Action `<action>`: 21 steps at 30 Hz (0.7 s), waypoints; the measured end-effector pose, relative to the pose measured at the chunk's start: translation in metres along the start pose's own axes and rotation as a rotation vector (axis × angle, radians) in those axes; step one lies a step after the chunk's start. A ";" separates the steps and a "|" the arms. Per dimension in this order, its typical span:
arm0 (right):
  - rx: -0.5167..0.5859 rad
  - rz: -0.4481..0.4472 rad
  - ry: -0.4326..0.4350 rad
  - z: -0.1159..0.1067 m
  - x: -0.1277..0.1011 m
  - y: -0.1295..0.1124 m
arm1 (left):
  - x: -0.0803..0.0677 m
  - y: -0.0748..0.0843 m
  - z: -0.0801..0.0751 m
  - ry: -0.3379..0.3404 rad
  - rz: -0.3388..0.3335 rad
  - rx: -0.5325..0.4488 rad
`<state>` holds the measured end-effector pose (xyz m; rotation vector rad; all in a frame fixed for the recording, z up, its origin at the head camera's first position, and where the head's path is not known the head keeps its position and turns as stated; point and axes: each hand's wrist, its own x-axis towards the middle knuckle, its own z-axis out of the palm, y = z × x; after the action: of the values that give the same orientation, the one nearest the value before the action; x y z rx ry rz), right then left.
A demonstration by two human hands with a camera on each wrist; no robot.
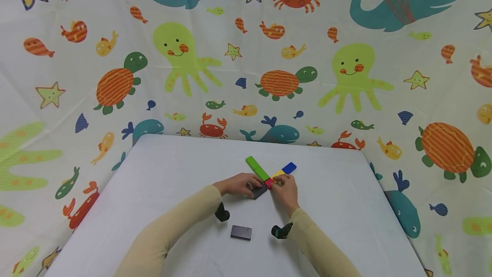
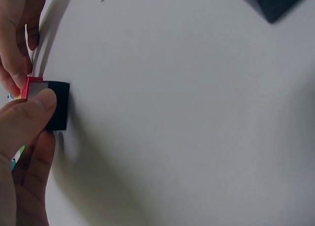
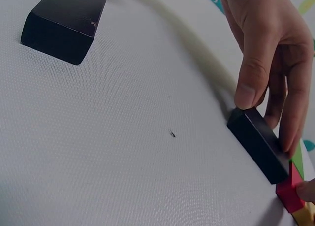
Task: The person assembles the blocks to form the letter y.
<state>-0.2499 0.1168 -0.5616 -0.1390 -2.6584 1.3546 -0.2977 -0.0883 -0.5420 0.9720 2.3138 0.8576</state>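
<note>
Head view: hands (image 1: 265, 185) pinching black block (image 1: 259, 192) and half-hidden red block (image 1: 268, 183).

The head camera looks down and forward over the white table (image 1: 161, 174) from well above. Each wrist camera sits low and close, both sharing the black rectangular block (image 2: 58, 105) (image 3: 258, 145) the fingers grip.

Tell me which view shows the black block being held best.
The right wrist view: the held black block shows large, left hand pinching it. The left wrist view shows it partly behind a thumb; the head view shows it small between both hands.
</note>
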 end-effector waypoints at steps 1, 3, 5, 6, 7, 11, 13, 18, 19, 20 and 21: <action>-0.001 -0.011 0.007 0.000 -0.001 0.000 | 0.000 0.000 0.000 0.000 0.002 0.001; -0.002 -0.018 0.011 0.000 -0.001 0.000 | 0.000 0.001 0.000 -0.001 0.002 0.005; -0.006 -0.007 0.001 0.000 0.001 0.001 | -0.001 0.002 0.000 -0.001 0.000 0.003; 0.005 0.010 -0.011 0.001 0.002 0.002 | -0.001 0.002 0.001 -0.002 -0.001 0.004; 0.004 0.021 -0.020 0.001 0.003 0.003 | -0.001 0.002 0.001 0.000 0.001 0.005; -0.004 0.041 -0.035 0.002 0.005 0.004 | 0.000 0.002 0.003 0.009 0.022 0.008; -0.006 0.046 -0.035 0.002 0.005 0.004 | 0.001 0.001 0.004 0.009 0.035 0.013; -0.007 0.049 -0.038 0.001 0.003 0.002 | 0.004 -0.001 0.006 0.007 0.037 0.018; -0.007 0.046 -0.038 0.001 0.003 0.002 | 0.004 -0.001 0.006 0.010 0.034 0.019; -0.007 0.045 -0.040 0.001 0.003 0.002 | 0.005 -0.001 0.006 0.012 0.033 0.022; -0.005 0.047 -0.041 0.001 0.004 0.002 | 0.005 -0.001 0.006 0.013 0.032 0.023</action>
<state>-0.2536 0.1177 -0.5632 -0.1771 -2.7087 1.3792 -0.2977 -0.0832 -0.5478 1.0182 2.3305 0.8539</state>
